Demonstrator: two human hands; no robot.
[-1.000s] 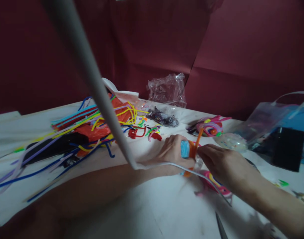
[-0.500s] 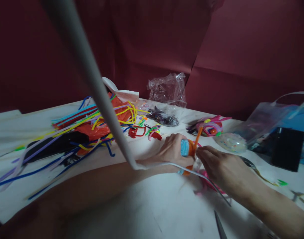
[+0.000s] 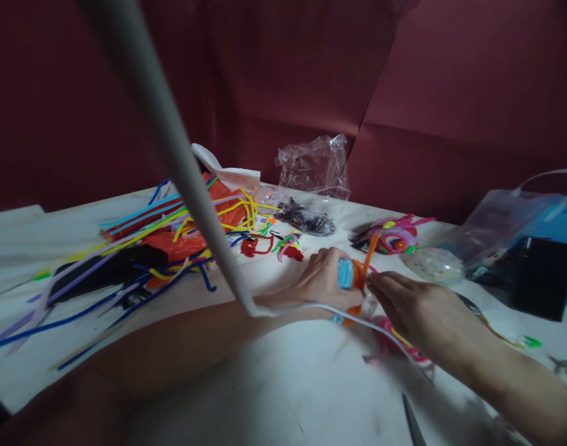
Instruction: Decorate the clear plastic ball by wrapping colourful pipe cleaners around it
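Near the middle of the white table [image 3: 274, 396], my left hand [image 3: 327, 279] is wrapped round an orange and light blue fuzzy piece [image 3: 358, 275]. An orange strip [image 3: 371, 253] stands up from that piece. My right hand [image 3: 399, 303] is at its right side, fingers pressed together beside the orange strip; whatever its fingertips pinch is too small to make out. Pink fuzzy loops [image 3: 416, 353] lie partly hidden below my right hand. A thin white cord crosses in front of my left wrist.
Many coloured pipe cleaners [image 3: 163, 223] and packets spread over the left. Behind lie a clear plastic bag [image 3: 314, 167] and a pink coiled figure [image 3: 395, 235]. At right are a black box [image 3: 542, 279] and a clear round packet [image 3: 434, 265]. A pointed blade [image 3: 412, 421] lies at the front.
The view has shifted slightly. Both hands keep almost the same place round the orange and blue piece; more of the pink loops shows below my right hand.
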